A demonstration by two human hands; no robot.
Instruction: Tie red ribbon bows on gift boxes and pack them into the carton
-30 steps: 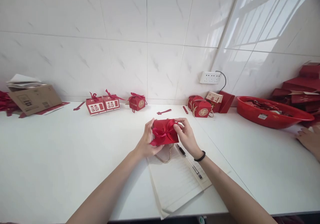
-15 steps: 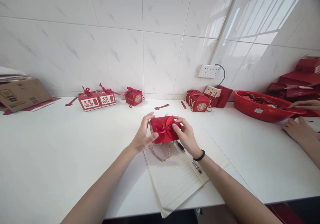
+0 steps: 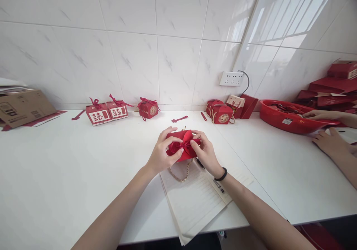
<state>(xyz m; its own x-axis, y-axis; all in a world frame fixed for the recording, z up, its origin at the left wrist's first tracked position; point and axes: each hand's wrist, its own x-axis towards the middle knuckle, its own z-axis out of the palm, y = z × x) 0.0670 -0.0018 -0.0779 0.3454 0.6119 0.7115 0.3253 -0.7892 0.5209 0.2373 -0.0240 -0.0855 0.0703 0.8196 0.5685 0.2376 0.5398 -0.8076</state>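
A red gift box (image 3: 182, 157) with petal-shaped flaps and a red ribbon bow (image 3: 184, 144) on top sits before me at the middle of the table. My left hand (image 3: 166, 148) pinches the ribbon bow from the left, thumb and forefinger closed near the knot. From the right, my right hand (image 3: 205, 149) grips the bow's other side, with its fingers around the box's corner. A twisted beige cord handle (image 3: 182, 179) hangs toward me from the box's front. Under it lie sheets of lined paper (image 3: 195, 201) with a black pen (image 3: 219, 186).
Along the wall stand red-and-white boxes (image 3: 107, 113), a small ribboned box (image 3: 148, 109) and corded red boxes (image 3: 222, 114). At the right, another person's hands (image 3: 329, 140) are by a red basin (image 3: 290, 125). A cardboard box (image 3: 26, 107) lies far left.
My left hand has moved from the box's left side onto the ribbon bow and closed there. The other person's upper hand has reached further left into the red basin.
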